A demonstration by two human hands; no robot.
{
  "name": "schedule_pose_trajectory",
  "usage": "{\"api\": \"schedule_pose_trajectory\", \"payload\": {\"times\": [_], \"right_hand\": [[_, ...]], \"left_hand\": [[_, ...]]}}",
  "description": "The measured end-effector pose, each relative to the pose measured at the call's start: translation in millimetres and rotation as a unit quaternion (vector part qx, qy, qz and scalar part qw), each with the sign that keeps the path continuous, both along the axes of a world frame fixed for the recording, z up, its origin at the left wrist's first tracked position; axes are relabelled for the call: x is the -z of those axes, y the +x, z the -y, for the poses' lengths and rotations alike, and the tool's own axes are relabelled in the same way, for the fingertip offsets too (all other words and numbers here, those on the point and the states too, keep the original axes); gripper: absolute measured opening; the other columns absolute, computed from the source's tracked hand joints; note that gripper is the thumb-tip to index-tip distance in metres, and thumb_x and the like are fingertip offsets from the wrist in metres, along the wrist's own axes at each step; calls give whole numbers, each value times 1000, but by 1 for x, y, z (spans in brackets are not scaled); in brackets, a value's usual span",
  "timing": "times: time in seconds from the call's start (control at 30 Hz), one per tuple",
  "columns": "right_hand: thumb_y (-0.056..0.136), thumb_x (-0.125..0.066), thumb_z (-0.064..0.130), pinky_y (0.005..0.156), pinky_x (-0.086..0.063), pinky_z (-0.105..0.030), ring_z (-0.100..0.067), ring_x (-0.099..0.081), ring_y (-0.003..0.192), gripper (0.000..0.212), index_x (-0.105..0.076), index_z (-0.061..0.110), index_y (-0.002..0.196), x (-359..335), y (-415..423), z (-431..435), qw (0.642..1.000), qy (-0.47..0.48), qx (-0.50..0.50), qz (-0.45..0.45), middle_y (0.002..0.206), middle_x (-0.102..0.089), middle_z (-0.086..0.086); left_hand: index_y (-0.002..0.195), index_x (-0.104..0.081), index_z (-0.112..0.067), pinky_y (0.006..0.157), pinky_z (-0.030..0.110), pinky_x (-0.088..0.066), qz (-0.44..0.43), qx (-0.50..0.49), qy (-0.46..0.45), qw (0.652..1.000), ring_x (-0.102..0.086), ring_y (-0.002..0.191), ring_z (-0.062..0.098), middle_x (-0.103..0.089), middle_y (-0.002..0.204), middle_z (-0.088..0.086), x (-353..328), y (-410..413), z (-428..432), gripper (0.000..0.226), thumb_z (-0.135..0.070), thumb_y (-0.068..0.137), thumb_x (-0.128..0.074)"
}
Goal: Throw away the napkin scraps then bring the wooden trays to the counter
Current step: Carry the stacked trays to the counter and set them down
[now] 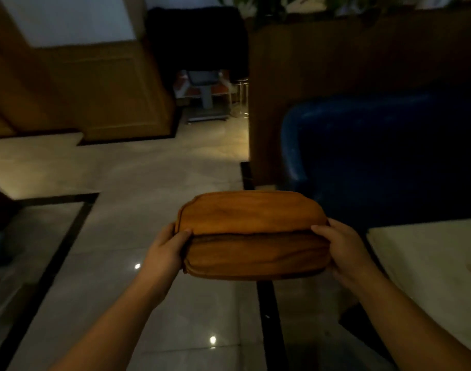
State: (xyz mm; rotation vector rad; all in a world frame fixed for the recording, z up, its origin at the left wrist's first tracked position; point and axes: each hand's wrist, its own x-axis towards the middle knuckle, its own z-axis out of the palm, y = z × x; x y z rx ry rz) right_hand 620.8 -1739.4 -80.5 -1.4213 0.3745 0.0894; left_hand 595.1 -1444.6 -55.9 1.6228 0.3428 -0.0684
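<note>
Mid-carry: two trays (251, 234) stacked, held out front over the floor (148, 210), the upper one slid back off the lower. Left hand (166, 250) and right hand (344, 250) clamping the short ends, thumbs on top, other fingers hidden beneath. Best kept level, with even pressure from both sides so the upper tray stays put. Worth squaring the stack first. Table (429, 263) close on the right; wide berth advised. No scraps visible.

Smooth grained wooden trays (251, 236), glossy polished stone floor (154, 183), shiny blue leather-like seat (362, 156), matt pale tabletop (429, 263)
</note>
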Motion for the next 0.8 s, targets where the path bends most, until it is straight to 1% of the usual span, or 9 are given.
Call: {"api": "schedule_pose_trajectory", "payload": {"times": [0.07, 0.13, 0.27, 0.33, 0.43, 0.53, 0.6, 0.7, 0.8], "right_hand": [[81, -62, 15, 91, -48, -54, -39, -65, 98, 20, -72, 13, 98, -4, 9, -47, 998, 11, -60, 11, 104, -71, -22], [74, -66, 22, 85, -51, -48, -37, -65, 98, 32, -70, 14, 104, -9, 19, -90, 992, 16, -124, 17, 108, -69, -21], [89, -57, 13, 71, -48, -36, -33, -65, 94, 22, -65, 13, 109, -14, 41, -171, 978, 17, -206, 21, 101, -69, -14], [90, -59, 21, 77, -52, -40, -32, -66, 97, 23, -66, 15, 111, -12, 58, -210, 971, 11, -238, 17, 106, -71, -15], [75, -68, 40, 95, -50, -52, -30, -68, 102, 40, -69, 23, 111, -11, 90, -272, 952, 0, -307, 15, 109, -74, -7], [84, -65, 28, 88, -53, -45, -29, -70, 97, 21, -71, 20, 102, -12, 117, -321, 938, 3, -347, 28, 98, -77, -6], [89, -60, 19, 81, -52, -41, -29, -71, 93, 18, -71, 16, 104, -14, 137, -359, 921, 5, -389, 30, 95, -77, -7], [89, -61, 20, 88, -53, -46, -28, -70, 95, 19, -71, 16, 105, -17, 165, -418, 893, -6, -448, 45, 98, -76, -6], [90, -60, 19, 89, -53, -48, -29, -69, 95, 18, -69, 15, 105, -22, 181, -473, 863, -5, -504, 34, 100, -75, -10]], "left_hand": [[91, -64, -22, 68, 47, -43, 11, -61, 9, 998, -59, 78, 37, -62, 90, 23, -8, -15, -40, 15, -24, 92, -49], [93, -64, -21, 69, 48, -46, 13, -115, 4, 993, -61, 82, 37, -65, 95, 24, -13, -30, -76, 15, -24, 91, -50], [95, -64, -21, 72, 48, -49, 14, -206, -10, 978, -63, 84, 32, -64, 95, 17, -18, -55, -140, 16, -23, 92, -48], [98, -62, -24, 72, 48, -49, 10, -252, -14, 968, -62, 86, 32, -64, 96, 14, -17, -61, -167, 16, -24, 92, -48], [97, -61, -28, 68, 45, -48, 10, -319, 3, 948, -62, 85, 33, -64, 97, 14, -18, -63, -205, 14, -26, 92, -48], [101, -61, -26, 64, 43, -44, 11, -352, 8, 936, -59, 78, 33, -62, 93, 17, -20, -60, -234, 15, -28, 92, -49], [101, -61, -24, 64, 45, -43, 14, -385, 5, 923, -57, 77, 33, -59, 93, 20, -21, -57, -256, 16, -28, 92, -48], [97, -61, -29, 74, 58, -50, 10, -456, -3, 890, -61, 85, 41, -62, 99, 23, -24, -54, -286, 13, -31, 92, -50], [94, -61, -27, 83, 64, -48, 11, -528, -15, 849, -62, 92, 45, -62, 107, 29, -25, -55, -308, 12, -29, 93, -50]]}}
